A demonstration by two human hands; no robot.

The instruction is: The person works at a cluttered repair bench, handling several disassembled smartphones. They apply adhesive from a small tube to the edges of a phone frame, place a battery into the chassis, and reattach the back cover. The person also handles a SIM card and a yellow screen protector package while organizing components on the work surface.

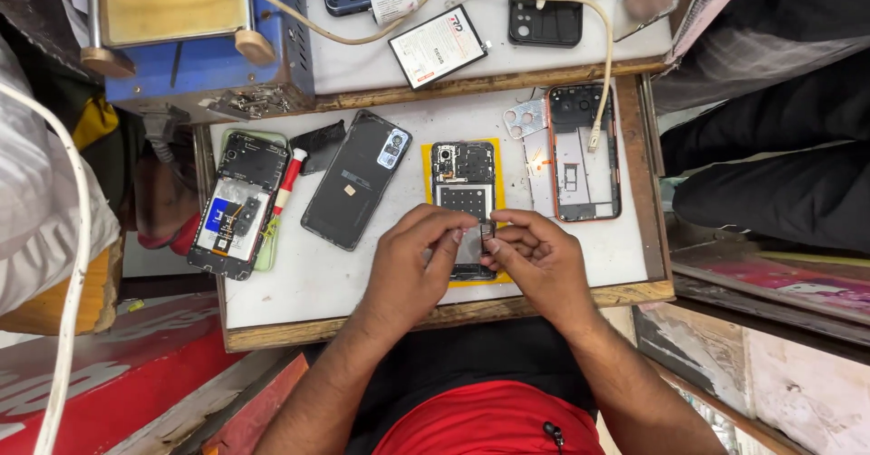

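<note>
Both hands meet over the opened phone [464, 199] lying on a yellow mat [426, 160] on the surface. The left hand [415, 260] and right hand [535, 260] each have the grip closed on 1 small dark part [487, 233]. Better to keep it level, fingertips only.

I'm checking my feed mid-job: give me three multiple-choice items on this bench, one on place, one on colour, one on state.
1. Where does the opened phone under the hands lie?
A. on a yellow mat
B. on the blue machine
C. on the floor

2. What colour is the screwdriver handle?
A. green
B. red and white
C. black

3. What are the left hand and right hand doing?
A. resting apart
B. both pinching a small dark part
C. holding a cable

Key: 1 A, yellow shows around the phone; 2 B, red shaft, white tip; 3 B, fingertips meet on the part.
</note>
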